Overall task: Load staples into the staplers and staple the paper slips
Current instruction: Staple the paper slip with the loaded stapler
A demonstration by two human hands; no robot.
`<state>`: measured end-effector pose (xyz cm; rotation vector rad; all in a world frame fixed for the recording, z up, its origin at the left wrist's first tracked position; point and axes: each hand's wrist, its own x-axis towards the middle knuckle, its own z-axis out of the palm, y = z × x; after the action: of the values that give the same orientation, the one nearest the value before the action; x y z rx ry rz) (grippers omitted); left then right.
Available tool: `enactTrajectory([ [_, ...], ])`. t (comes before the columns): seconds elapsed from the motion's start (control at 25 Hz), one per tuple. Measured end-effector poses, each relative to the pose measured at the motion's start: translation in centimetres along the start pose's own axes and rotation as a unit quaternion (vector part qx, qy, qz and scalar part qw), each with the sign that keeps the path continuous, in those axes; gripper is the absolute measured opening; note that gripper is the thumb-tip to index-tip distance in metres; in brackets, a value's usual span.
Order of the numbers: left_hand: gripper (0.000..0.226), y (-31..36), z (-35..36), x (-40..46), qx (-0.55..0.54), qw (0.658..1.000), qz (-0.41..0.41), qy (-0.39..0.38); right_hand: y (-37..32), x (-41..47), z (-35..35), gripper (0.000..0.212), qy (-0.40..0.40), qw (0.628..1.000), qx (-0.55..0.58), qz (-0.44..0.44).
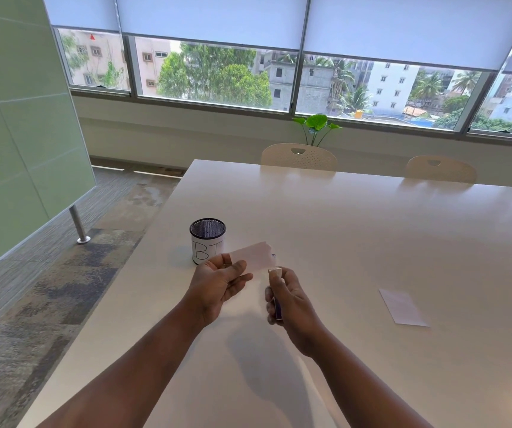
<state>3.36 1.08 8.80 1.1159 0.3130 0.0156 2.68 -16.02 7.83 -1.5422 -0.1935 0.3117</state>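
the paper slip [253, 255] is pale, a little see-through, held up above the table, tilted, its right lower corner at the stapler's tip. the stapler [277, 299] is small and purple, held upright, mostly hidden. a second white slip [403, 307] lies flat on the table, well apart to the right.

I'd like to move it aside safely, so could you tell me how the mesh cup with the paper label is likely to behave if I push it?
The mesh cup looks empty and thin-walled, so it is probably light and slides easily on the glossy table. It stands upright and taller than wide, so a high push might tip it. Tipped, its round body would likely roll.
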Motion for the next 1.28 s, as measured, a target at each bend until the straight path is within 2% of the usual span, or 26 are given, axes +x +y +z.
enactTrajectory([
  [0.2,0.025,-0.7,-0.2,-0.3,0.028,0.999,0.018,-0.01,0.2,0.0,0.4,0.036,-0.01,0.998,0.061,0.011],
  [0.36,0.027,-0.8,-0.1,-0.6,0.057,0.998,0.028,-0.03,0.0,0.0,0.6,0.045,0.012,0.992,0.123,0.009],
  [0.52,0.024,-0.6,0.0,-1.1,0.086,0.995,0.045,-0.036,-0.1,0.1,0.6,0.043,0.016,0.982,0.185,0.023],
  [0.72,0.019,-0.3,0.1,-1.7,0.124,0.988,0.057,-0.068,-0.4,0.1,0.7,0.031,-0.001,0.978,0.205,0.028],
  [0.92,0.018,-0.3,0.0,-1.9,0.138,0.986,0.069,-0.067,-0.3,0.1,0.8,0.04,0.006,0.98,0.197,0.032],
  [1.12,0.019,-0.3,-0.1,-1.8,0.154,0.983,0.075,-0.072,-0.2,0.2,0.9,0.04,0.022,0.983,0.181,0.038],
  [1.28,0.012,-0.3,-0.1,-1.8,0.129,0.986,0.067,-0.079,-0.1,0.4,0.9,0.034,0.027,0.981,0.188,0.042],
])
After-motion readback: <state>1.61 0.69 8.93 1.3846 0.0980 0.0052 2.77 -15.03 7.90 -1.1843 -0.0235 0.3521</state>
